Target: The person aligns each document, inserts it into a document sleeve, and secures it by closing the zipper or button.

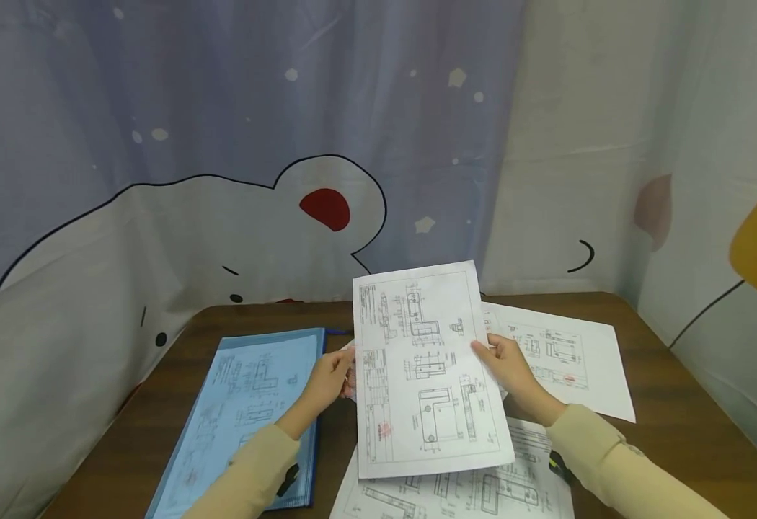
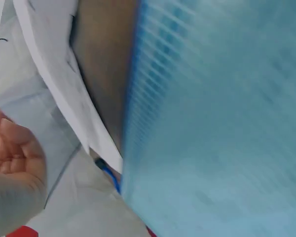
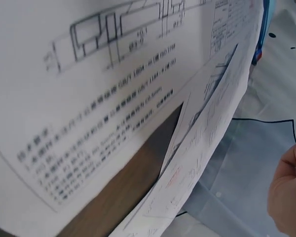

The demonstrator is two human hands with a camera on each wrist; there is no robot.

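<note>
Held upright above the brown wooden surface (image 1: 670, 432): a white paper sheet printed with technical drawings (image 1: 425, 375). Left hand (image 1: 331, 375) fingers pinching its left edge, right hand (image 1: 511, 367) fingers gripping its right edge. Left of the sheet, a translucent blue plastic folder (image 1: 249, 411); behind and beneath, more white drawing sheets (image 1: 563, 360).
</note>
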